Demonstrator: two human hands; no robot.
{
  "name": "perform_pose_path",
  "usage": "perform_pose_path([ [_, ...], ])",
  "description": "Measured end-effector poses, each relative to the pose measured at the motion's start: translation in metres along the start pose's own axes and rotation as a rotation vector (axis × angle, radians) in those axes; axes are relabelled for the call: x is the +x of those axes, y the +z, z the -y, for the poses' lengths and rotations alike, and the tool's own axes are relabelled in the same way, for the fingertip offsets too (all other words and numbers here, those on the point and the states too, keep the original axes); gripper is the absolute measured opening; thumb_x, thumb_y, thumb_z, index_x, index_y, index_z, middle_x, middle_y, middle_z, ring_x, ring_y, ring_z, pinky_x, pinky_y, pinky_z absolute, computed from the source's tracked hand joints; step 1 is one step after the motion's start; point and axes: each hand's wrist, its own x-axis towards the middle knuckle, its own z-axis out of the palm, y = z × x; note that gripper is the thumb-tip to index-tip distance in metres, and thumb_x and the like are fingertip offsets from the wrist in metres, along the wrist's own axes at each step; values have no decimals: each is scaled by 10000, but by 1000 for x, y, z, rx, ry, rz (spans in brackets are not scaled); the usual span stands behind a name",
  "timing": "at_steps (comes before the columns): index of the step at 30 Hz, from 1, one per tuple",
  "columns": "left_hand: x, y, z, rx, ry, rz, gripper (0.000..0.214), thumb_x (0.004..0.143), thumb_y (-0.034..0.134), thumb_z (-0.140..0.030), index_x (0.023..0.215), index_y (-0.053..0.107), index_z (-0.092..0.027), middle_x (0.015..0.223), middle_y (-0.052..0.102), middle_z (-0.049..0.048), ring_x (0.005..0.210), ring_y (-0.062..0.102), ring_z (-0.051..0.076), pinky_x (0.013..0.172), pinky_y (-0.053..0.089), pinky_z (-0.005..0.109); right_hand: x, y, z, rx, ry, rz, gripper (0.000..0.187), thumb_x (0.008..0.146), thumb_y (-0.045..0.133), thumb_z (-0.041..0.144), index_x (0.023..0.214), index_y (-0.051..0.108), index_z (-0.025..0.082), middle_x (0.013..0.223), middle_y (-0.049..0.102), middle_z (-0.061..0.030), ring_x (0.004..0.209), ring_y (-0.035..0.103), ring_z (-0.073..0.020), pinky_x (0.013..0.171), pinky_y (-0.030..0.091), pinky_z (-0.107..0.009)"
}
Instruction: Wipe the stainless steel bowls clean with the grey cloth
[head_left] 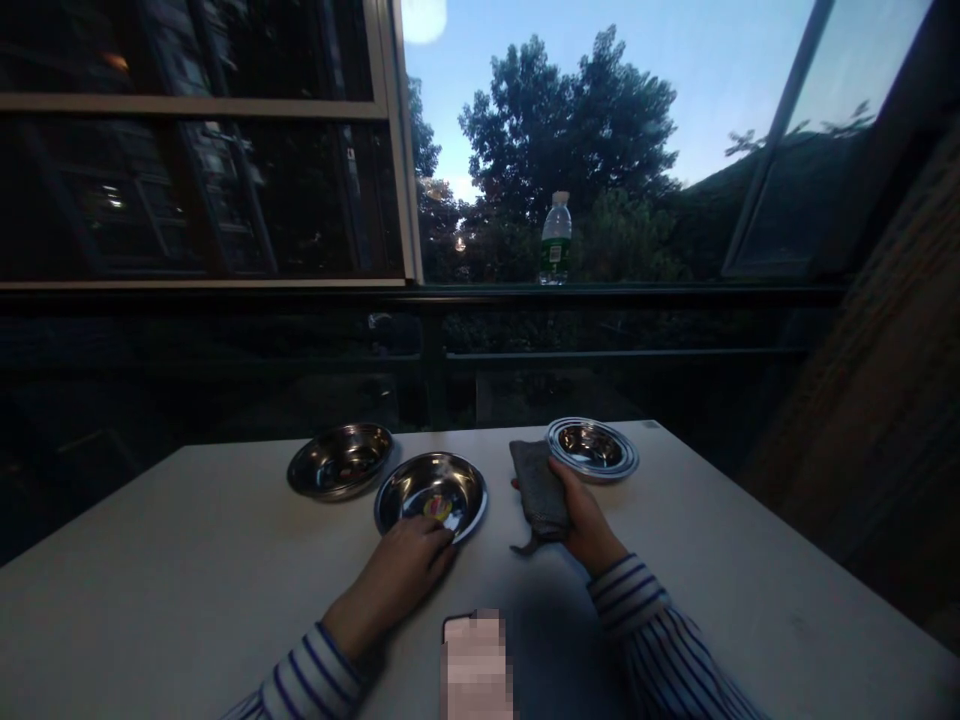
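Note:
My left hand [409,562] grips the near rim of a shiny metal bowl [469,478], which rests on the white table. A small yellow and red sticker [438,507] shows inside that bowl. In my right hand [589,515] is a folded grey cloth [541,490], held above the table to the right of the bowl, with one corner hanging down. Beyond my right hand stands a stack of metal bowls [555,440]. Another metal bowl [311,470] sits at the far left.
A pixelated phone-like object [477,665] lies at the table's [187,570] near edge. Behind the table runs a dark railing [300,300], and a plastic bottle [556,240] with a green label stands on the ledge. A curtain [862,350] hangs at the right.

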Motion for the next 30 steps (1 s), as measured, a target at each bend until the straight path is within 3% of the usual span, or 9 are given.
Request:
perform_pose_path([
  [7,7,-9,3,-18,35,-134,362,870,374,-311,1093,626,-177,1011,664,145,902,600,247,786,434,374,16,-16,-11,-51,-111,-64,299,720,581,341,955,601,158,831,687,-46,724,643,-172,614,498,-263],
  [12,15,-24,1,-42,0,-181,338,854,400,-329,990,671,-178,938,681,118,855,608,218,753,441,341,20,-17,-16,-119,-170,-92,290,653,612,343,898,606,190,844,672,-7,765,618,-170,622,478,-249],
  [16,21,-37,-2,-61,-60,-186,322,833,428,-337,908,695,-173,892,676,116,793,606,203,706,429,307,16,-12,-17,-191,-204,-39,287,648,607,351,877,602,177,777,655,-12,706,605,-178,578,468,-255],
  [22,28,-48,1,-454,-233,-316,300,775,504,-364,833,716,-161,828,700,87,799,612,215,737,416,300,7,-2,-17,-296,-306,7,363,691,582,385,988,571,177,847,656,-38,735,610,-200,589,481,-283],
  [24,29,-50,3,-554,-307,-347,302,756,523,-371,842,718,-157,843,712,76,824,616,226,746,421,302,2,0,-17,-428,-415,-15,362,727,557,378,1026,573,176,932,656,-59,819,611,-214,672,491,-311],
  [28,30,-54,0,-698,-384,-338,363,767,505,-405,908,700,-132,842,720,72,768,635,211,676,452,289,-6,4,-18,-917,-786,-43,361,841,427,333,1149,541,184,1106,619,-88,1011,576,-226,872,449,-378],
  [30,31,-57,-4,-1014,-481,-314,352,739,560,-400,898,694,-116,806,719,82,708,635,193,640,457,279,-6,9,-17,-1062,-924,-17,379,869,390,296,1210,498,171,1158,593,-104,1062,555,-219,908,436,-385],
])
